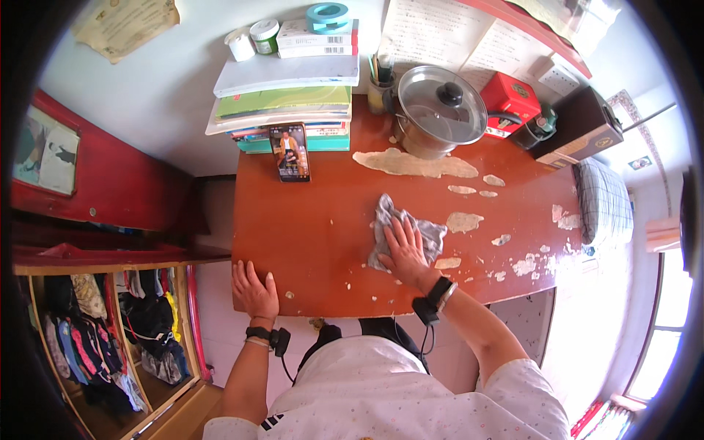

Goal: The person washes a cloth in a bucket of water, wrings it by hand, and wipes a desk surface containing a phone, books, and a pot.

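A crumpled grey cloth lies on the worn red-brown tabletop, near the middle. My right hand presses flat on top of it, fingers stretched out and slightly apart, covering part of the cloth. At the near left corner of the table rests my left hand, empty, its fingers extended on the surface by the edge. Both wrists wear dark bands with small boxes and cables. Ahead of my left hand, a phone with a lit screen leans against a stack of books.
Tubs, boxes and a teal tape roll top the stack. A lidded pot stands at the back, beside a pen cup, a red box and a dark carton. A checked cushion sits right; an open wardrobe left.
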Motion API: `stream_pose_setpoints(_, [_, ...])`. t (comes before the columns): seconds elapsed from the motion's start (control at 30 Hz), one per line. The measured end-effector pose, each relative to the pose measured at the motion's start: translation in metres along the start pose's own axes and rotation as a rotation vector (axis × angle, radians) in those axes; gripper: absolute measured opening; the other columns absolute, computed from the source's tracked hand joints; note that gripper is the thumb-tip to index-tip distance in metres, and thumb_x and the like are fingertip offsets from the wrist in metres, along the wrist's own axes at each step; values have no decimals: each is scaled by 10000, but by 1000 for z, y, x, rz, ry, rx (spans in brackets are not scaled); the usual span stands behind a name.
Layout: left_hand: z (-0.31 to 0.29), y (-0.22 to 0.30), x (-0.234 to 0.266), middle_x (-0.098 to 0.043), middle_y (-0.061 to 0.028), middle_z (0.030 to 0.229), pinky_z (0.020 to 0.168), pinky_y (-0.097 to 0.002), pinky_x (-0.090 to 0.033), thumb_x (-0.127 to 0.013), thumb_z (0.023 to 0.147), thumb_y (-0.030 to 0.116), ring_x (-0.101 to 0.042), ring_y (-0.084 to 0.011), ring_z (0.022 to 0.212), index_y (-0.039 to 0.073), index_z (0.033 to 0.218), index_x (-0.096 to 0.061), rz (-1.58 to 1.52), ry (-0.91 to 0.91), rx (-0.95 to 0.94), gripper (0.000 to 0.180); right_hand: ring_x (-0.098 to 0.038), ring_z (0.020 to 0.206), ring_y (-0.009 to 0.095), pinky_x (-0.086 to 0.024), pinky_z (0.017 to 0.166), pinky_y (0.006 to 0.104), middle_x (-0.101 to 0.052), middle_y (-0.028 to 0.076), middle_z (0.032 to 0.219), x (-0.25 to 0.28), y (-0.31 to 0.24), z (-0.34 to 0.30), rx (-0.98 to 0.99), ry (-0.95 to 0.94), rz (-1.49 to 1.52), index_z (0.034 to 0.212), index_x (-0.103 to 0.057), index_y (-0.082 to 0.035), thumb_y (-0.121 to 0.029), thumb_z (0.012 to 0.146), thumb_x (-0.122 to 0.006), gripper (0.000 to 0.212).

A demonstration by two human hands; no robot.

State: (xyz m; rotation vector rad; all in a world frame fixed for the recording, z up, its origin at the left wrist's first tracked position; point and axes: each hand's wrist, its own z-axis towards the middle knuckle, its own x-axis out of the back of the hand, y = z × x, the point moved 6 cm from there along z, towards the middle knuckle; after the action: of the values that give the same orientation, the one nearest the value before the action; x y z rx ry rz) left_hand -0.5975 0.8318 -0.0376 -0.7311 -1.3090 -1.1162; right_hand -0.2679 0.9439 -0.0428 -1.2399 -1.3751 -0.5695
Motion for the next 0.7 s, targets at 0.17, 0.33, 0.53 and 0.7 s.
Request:
stream_pose_setpoints(0.17, [-3, -1, -3, -329, -178, 1369, 1072, -500, -185, -535, 833, 296, -250, -348, 1305, 49, 1289, -365, 13, -32, 17, 545, -72, 1369, 368, -123, 1074, 552, -147, 147, 1469, 15, 13, 124, -29, 92, 55, 1376, -268, -53, -336, 798, -586, 718])
stream_pose_setpoints(0.33, [-1, 1, 0, -328, -181, 1369, 1070, -507, -189, -531, 832, 309, -259, -359, 1298, 48, 1290, -364, -5, -31, 28, 553, -43, 1371, 371, -102, 1073, 558, -107, 113, 1488, 37, 19, 223, -227, 90, 64, 1397, -235, -80, -363, 789, -550, 740])
stream_pose_setpoints(0.53, [2, 1, 5, -332, -187, 1362, 1065, -507, -200, -539, 823, 306, -261, -359, 1294, 48, 1290, -360, -30, -41, 16, 563, -61, 1369, 380, -105, 1073, 554, -100, 121, 1497, 40, 13, 234, -147, 135, -9, 1406, -210, -58, -404, 830, -526, 743])
stream_pose_setpoints(0.7, [2, 2, 1, -313, -188, 1378, 1072, -503, -179, -543, 832, 284, -249, -354, 1299, 63, 1312, -319, -51, -20, -15, 575, -90, 1371, 346, -105, 1094, 498, -126, 135, 1489, 30, 2, 187, -73, 107, -20, 1395, -231, -29, -400, 833, -539, 740])
